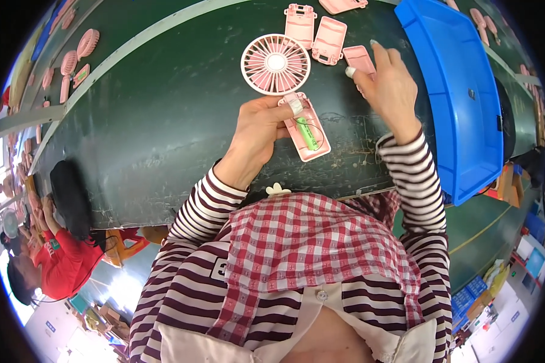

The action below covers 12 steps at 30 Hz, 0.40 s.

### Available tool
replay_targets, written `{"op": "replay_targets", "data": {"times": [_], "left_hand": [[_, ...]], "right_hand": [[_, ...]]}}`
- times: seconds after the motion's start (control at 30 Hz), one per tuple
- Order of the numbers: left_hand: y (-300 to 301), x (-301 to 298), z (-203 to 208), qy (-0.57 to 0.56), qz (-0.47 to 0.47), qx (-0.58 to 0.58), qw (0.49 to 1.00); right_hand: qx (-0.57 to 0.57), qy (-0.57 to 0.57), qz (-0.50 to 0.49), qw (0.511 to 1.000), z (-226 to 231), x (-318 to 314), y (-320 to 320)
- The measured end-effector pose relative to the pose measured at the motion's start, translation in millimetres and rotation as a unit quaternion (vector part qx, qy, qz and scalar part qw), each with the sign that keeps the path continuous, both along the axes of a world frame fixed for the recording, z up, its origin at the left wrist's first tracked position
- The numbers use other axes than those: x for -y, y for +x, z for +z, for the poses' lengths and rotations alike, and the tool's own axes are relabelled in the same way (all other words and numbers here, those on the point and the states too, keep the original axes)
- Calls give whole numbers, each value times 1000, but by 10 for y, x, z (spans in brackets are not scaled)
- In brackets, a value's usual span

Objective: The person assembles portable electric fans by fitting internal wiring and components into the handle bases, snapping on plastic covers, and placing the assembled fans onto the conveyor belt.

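My left hand (261, 128) is closed on a pink handheld fan (276, 63), its thumb on the neck where the round head meets the handle. The handle (318, 138) is an uncovered shell facing up, and inside lie a green cylindrical battery (307, 133) and thin dark wires. Over a pink handle cover (360, 58) on the table is my right hand (393, 88), thumb and index finger spread at either side of it. Whether they touch the cover I cannot tell. White wraps show on both thumbs.
Several pink shells (329, 40) lie beyond the fan on the dark green table (157, 121). A blue plastic bin (460, 103) stands along the right. Farther left, more pink fans (88, 43) rest past a pale rail. A person in red (66, 263) sits at the left.
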State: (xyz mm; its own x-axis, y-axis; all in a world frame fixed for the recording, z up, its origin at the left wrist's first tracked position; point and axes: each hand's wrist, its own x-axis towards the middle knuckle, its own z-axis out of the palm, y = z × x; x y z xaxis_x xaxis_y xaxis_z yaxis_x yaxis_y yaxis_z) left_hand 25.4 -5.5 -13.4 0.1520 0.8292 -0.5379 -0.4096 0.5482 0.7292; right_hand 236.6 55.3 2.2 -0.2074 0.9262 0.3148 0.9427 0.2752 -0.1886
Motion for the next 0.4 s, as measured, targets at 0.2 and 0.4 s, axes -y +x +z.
{"op": "replay_targets", "data": {"times": [0.2,0.4], "left_hand": [[36,23,-1,-27,-19,-5,999],[42,39,-21,-51,-56,-11,997]], "right_hand": [[26,-2,-20,999,-201,-242,116],[-188,-23,-24,982,-225,3,221]]}}
